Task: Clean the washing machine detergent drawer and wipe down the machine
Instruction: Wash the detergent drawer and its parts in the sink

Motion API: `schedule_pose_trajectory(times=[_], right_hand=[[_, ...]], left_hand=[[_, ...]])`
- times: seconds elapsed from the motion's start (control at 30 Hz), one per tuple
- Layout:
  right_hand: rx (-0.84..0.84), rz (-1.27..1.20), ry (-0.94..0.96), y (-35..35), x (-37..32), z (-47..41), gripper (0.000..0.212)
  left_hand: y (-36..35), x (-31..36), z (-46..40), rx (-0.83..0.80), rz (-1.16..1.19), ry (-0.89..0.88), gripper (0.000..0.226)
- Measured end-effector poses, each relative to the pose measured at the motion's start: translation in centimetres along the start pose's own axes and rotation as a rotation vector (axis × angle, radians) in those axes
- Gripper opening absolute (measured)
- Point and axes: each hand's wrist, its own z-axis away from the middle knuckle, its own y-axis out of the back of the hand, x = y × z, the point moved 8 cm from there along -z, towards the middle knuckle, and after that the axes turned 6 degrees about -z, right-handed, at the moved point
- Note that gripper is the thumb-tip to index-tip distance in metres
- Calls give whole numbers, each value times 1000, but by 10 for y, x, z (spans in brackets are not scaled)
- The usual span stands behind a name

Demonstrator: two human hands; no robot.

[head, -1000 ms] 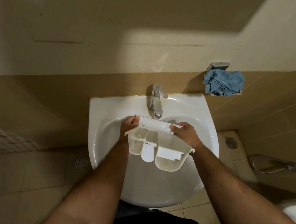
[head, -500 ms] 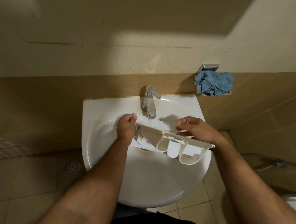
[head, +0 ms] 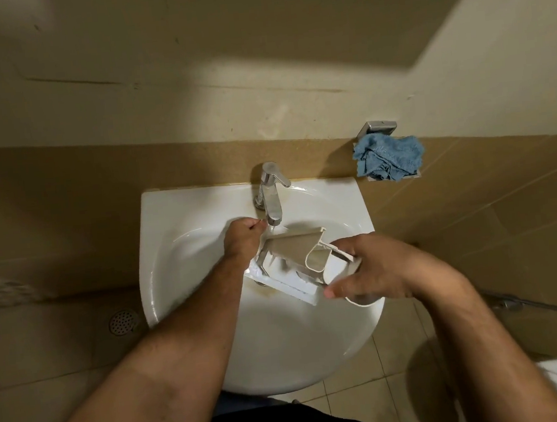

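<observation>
Over the white sink (head: 183, 226), below the chrome tap (head: 270, 194), we hold one detergent drawer (head: 295, 260), tilted. Our left hand (head: 242, 241) grasps its far end with curled fingers; our right hand (head: 374, 266) grips its near end. Also present: one blue cloth (head: 389, 161) on a wall shelf, well apart.

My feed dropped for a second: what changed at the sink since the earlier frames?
The detergent drawer turned over under the tap, its front panel now low in the sink. The right hand shifted its grip to the drawer's near end. The left hand still holds the far end; the blue cloth stayed.
</observation>
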Motion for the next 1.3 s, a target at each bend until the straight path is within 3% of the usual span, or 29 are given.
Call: schedule_pose_trajectory(times=[0.17, 0.3, 0.4, 0.6, 0.67, 0.8, 0.9, 0.97, 1.03, 1.17, 1.3], right_hand=[[-15, -133, 81, 12, 1, 7, 20], [-5, -198, 107, 17, 5, 6, 25], [47, -131, 130, 17, 5, 3, 27], [111, -66, 149, 22, 2, 4, 37], [119, -61, 150, 23, 0, 4, 37], [145, 16, 134, 21, -5, 5, 27], [156, 43, 113, 23, -2, 9, 26], [170, 6, 111, 26, 2, 11, 26], [186, -18, 116, 26, 2, 11, 28], [184, -105, 123, 20, -1, 10, 25], [193, -345, 126, 19, 1, 11, 17]], left_hand=[[-9, -4, 6, -214, 212, 2, 15], [-5, -14, 11, -272, 142, 69, 10], [-6, -30, 13, -309, 168, 188, 21], [-15, -32, 17, -425, 289, 203, 35], [-14, -24, 20, -405, 254, 157, 30], [-11, -12, 17, -212, 173, 37, 19], [-10, -16, 16, -108, 118, 57, 3], [-8, -20, 16, -57, 134, 100, 14], [-7, -24, 15, -54, 188, 140, 21], [-11, -27, 23, -144, 330, 222, 1], [-15, -31, 31, -208, 547, 279, 15]])
